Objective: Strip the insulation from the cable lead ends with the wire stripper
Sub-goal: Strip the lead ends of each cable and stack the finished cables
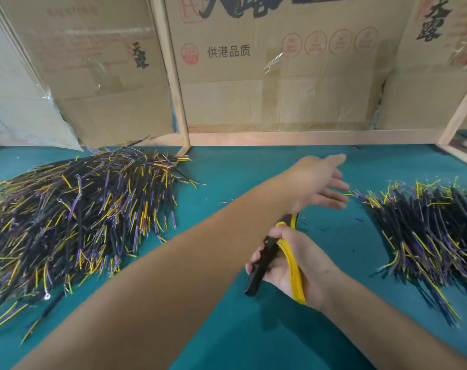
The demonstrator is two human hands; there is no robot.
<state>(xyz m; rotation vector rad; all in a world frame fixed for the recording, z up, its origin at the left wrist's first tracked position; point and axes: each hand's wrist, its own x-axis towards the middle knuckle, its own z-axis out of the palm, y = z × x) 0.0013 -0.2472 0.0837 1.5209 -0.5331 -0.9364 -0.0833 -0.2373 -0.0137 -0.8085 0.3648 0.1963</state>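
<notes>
Wire stripper in hand, cables heaped on both sides.
The wire stripper (277,259), black with yellow handles, is gripped upright-tilted in the right hand (299,265), its head hidden under the left forearm. A big pile of black cables (74,217) with yellow and purple leads lies left; a smaller pile (427,231) lies right.

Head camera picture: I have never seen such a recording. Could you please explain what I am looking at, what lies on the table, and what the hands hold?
No machine here: a person wears a camera on the head, looking down at both arms. On the green table lie two heaps of black cables with yellow and purple leads, a large left pile and a right pile. The right hand grips a yellow-and-black wire stripper. The left hand, open and holding nothing, reaches across toward the right pile. Cardboard boxes stand behind.
</notes>
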